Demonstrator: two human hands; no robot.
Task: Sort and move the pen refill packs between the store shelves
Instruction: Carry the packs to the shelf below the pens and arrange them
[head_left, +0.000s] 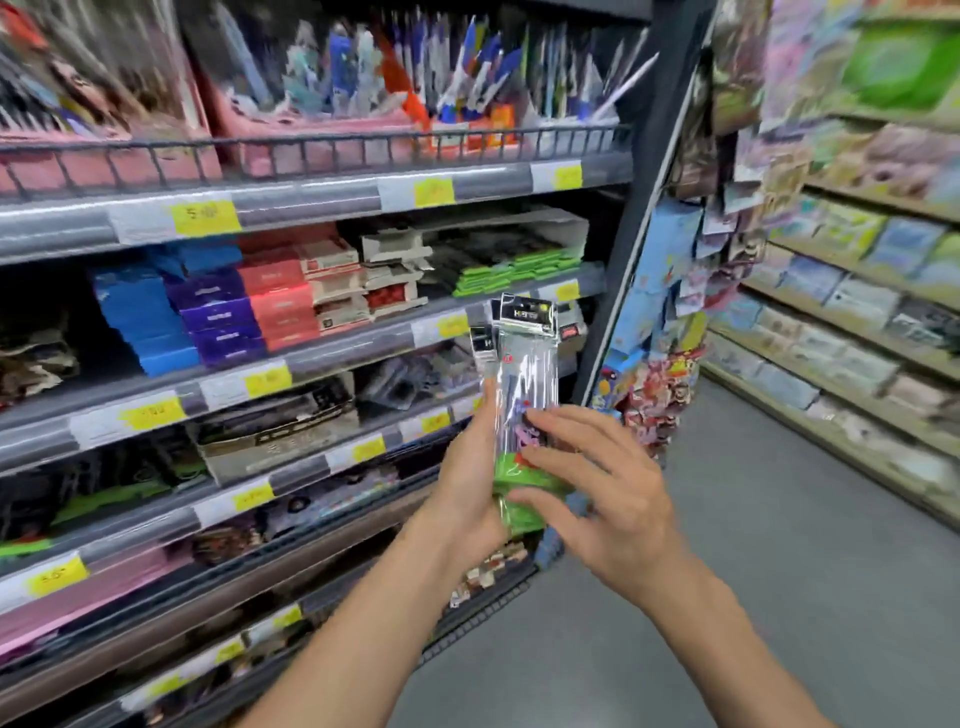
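Observation:
A small stack of clear pen refill packs (525, 358) with black header cards and green bottoms stands upright in front of the shelf unit. My left hand (470, 478) grips the stack from the left side, thumb along its edge. My right hand (597, 483) lies against the packs' front with fingers spread, touching the lower half. More green-bottomed refill packs (511, 270) lie in a tray on the second shelf, up and left of the held stack.
The shelf unit (311, 358) on the left holds blue, purple and red boxes, pens in a wire-railed top tier, and yellow price tags. Hanging packets (670, 332) cover the end panel. Another shelf run (841, 312) lines the right of the grey aisle floor.

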